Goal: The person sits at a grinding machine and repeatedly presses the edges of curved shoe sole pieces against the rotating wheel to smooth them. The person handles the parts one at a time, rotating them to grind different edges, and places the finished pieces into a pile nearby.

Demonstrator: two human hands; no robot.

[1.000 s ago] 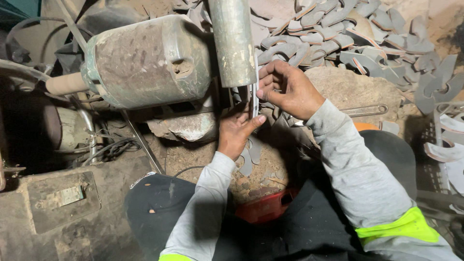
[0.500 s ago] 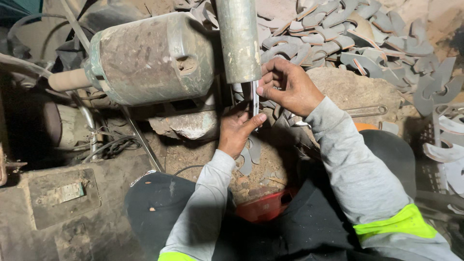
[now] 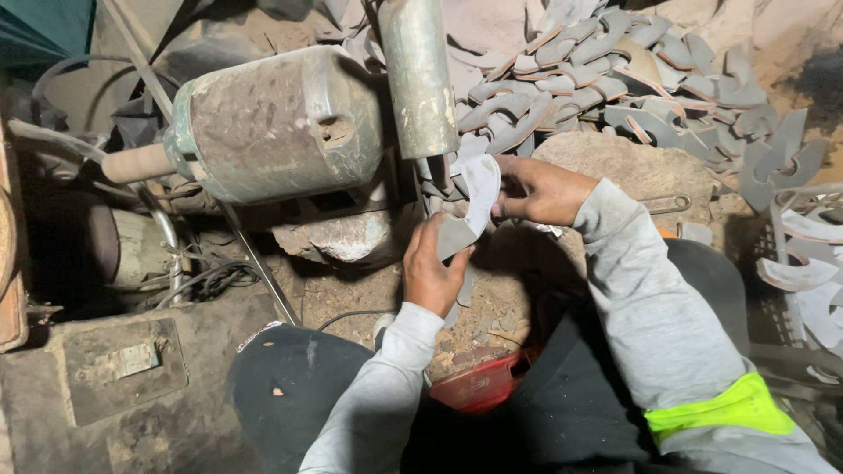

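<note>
A curved flat metal blade blank (image 3: 474,200) is gripped at both ends: my left hand (image 3: 430,272) pinches its lower end, my right hand (image 3: 543,190) its upper end. The blade stands just below the lower end of a vertical grey metal cylinder (image 3: 420,75). To the left lies a big dusty motor housing (image 3: 272,123) with a wooden-looking shaft stub (image 3: 136,162). Both arms wear grey sleeves, and a yellow-green band shows on the right one.
A heap of several similar curved metal blanks (image 3: 606,79) covers the ground behind and to the right. More pale blanks (image 3: 808,281) lie in a crate at the right edge. A red container (image 3: 483,386) sits between my knees. Cables (image 3: 211,281) run at left.
The blade has turned from edge-on to showing its broad face. My right hand has shifted slightly right; the left hand still holds the lower end.
</note>
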